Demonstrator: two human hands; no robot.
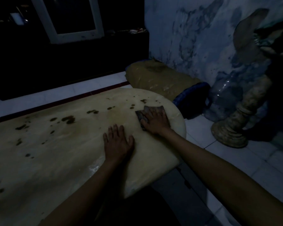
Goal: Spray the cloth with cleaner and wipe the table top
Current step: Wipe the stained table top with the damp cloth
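Note:
A pale wooden table top (59,144) with dark stains fills the left and middle of the dim head view. My right hand (155,121) presses flat on a small dark cloth (143,112) near the table's rounded far right corner; most of the cloth is hidden under the palm. My left hand (118,144) lies flat on the table with fingers spread, just left of and nearer than the right hand, holding nothing. No spray bottle is visible.
On the white tiled floor (235,157) to the right stand a carved wooden pedestal (235,121), a large clear water jug (222,97) and a blue item (193,98). A brown sack (157,77) lies by the stained wall. A white frame (69,33) stands behind.

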